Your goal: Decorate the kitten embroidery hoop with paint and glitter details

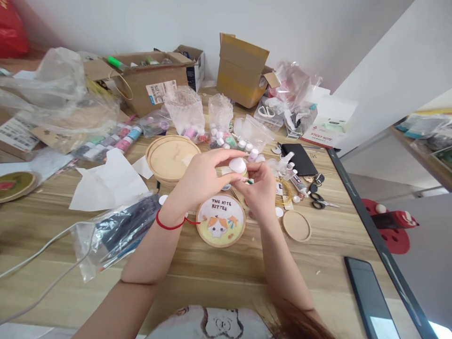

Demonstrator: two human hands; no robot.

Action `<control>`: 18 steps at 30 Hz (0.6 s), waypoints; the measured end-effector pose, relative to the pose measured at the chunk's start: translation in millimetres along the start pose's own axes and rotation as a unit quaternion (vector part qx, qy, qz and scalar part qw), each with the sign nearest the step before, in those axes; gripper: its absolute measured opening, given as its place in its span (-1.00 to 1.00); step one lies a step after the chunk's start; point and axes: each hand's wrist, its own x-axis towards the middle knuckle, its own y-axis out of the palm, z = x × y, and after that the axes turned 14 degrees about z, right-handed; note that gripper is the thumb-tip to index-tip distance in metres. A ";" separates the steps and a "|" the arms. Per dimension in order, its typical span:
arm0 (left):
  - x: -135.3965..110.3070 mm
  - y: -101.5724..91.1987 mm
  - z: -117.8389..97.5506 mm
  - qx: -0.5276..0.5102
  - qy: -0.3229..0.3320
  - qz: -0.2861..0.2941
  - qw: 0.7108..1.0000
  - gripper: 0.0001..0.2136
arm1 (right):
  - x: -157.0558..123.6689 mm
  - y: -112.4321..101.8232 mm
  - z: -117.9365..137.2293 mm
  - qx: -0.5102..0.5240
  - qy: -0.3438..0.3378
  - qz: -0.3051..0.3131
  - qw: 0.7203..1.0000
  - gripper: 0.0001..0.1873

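Observation:
Both of my hands meet above the table around a small jar with a rounded white cap. My left hand has its thumb and fingers on either side of the cap. From the other side, my right hand grips the jar lower down, and its fingers hide most of the body. A bit of green shows by the right fingertips; I cannot tell what it belongs to. Below the hands lies a round wooden-rimmed picture with an orange and white kitten and lettering. A red string bracelet circles my left wrist.
Small white-capped bottles and bead bags sit behind the hands. A stack of round wooden plates is at left, a small wooden disc, scissors and a phone at right. Cardboard boxes line the wall.

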 end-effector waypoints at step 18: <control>-0.4 -16.5 7.9 -0.047 0.047 0.085 0.994 -0.68 | -1.4 -5.7 14.3 0.069 -0.007 0.169 0.983 -0.75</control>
